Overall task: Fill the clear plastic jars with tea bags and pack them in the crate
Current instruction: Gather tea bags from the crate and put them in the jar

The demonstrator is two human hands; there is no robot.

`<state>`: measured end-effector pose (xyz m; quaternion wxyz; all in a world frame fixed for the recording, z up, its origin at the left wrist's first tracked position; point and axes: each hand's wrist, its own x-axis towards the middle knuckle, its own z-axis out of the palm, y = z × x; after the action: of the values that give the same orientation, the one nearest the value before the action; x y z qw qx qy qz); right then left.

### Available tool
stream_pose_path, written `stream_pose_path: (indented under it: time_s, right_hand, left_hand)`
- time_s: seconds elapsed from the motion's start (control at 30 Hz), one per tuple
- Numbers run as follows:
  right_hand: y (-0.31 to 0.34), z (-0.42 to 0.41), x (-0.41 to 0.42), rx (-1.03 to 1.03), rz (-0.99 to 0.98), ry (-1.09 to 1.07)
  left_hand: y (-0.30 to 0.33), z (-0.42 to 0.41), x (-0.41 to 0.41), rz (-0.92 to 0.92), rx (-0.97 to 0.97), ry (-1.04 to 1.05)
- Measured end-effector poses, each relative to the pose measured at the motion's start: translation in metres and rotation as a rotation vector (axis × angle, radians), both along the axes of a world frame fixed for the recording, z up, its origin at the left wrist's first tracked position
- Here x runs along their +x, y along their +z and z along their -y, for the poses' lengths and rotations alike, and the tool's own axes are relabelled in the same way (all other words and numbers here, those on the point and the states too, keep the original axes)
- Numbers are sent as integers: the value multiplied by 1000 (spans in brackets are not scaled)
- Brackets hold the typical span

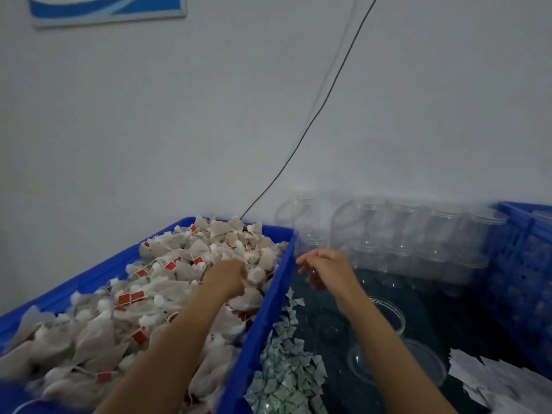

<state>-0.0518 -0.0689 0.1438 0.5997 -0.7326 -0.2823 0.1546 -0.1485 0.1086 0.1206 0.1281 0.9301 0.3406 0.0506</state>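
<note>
- Your left hand [230,276] is buried in the tea bags [167,288] heaped in the blue bin [263,318]; its fingers are hidden among them, so I cannot tell whether it has a bunch or is only digging.
- Your right hand [324,268] hovers past the bin's rim, fingers loose and spread, gripping nothing, just short of the empty jars [400,231] stacked on their sides against the wall.
- The strings and red tags look tangled through the heap. Lift a handful and extra bags may trail over the rim onto the worktop [448,318].
- The jars are light, round and piled in rows. Pull one from the low row and those above may roll down or knock their neighbours off.
- The small paper packets [283,369] lie loose beside the bin, right under your right arm; a sweep of that arm could scatter them.
- The clear lids [394,315] near your right forearm are hard to see on the dark surface, so you could press on one or nudge it away.
- The crate [519,258] stands at the far right, well apart from the bin, so carrying filled jars across risks clipping the stack.
</note>
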Motion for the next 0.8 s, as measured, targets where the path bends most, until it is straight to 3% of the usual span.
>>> stream_pose_path:
  time_s: [0.1,0.27,0.33,0.47,0.53,0.63,0.7,0.8]
  right_hand:
    - [-16,-29,5,-47,6,7]
    - [-29,-75,16,-44,91,-24]
    - [-33,-89,17,-41,125,-4]
    - [-40,-104,15,-116,237,177]
    - [-44,-107,13,-249,325,349]
    - [-47,-118,6,-659,609,532]
    - [-49,-130,-2,-910,759,556]
    - [-55,-145,-13,-1033,837,474]
  left_hand:
    - [-34,-21,-10,-149,49,-61]
    - [-56,-32,-3,-144,173,-84]
    - [-54,-32,1,-97,173,-81]
    - [-46,-42,3,197,128,-28]
    - [-46,-46,3,241,140,-16]
    - [-56,-47,1,178,130,8]
    - [-60,-51,1,188,85,11]
    - [-56,-56,2,324,-103,26]
